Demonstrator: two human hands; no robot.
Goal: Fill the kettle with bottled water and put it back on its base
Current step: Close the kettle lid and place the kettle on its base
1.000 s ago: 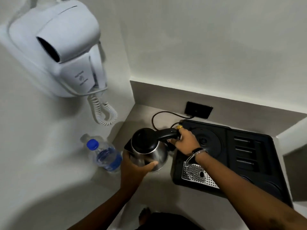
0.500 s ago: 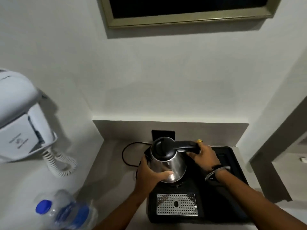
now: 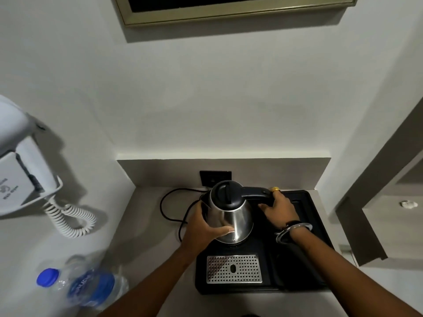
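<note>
A steel kettle (image 3: 231,213) with a shut black lid stands upright over the round base on the black tray (image 3: 304,277); the base itself is hidden under it. My right hand (image 3: 278,210) grips the kettle's black handle. My left hand (image 3: 203,227) wraps around the kettle's left side with the thumb across its front. A clear water bottle (image 3: 89,287) with a blue cap and blue label stands at the lower left on the counter, apart from both hands.
A black cord (image 3: 169,207) loops from the wall socket (image 3: 215,178) to the tray. A perforated metal drip plate (image 3: 233,268) sits in the tray's front. A white wall-mounted hair dryer (image 3: 20,170) with coiled cord hangs at left. Walls close in the counter at back and right.
Both hands have carried the kettle from the counter left of the tray rightward onto the base, where it has sat for the last half second. The view swung right.
</note>
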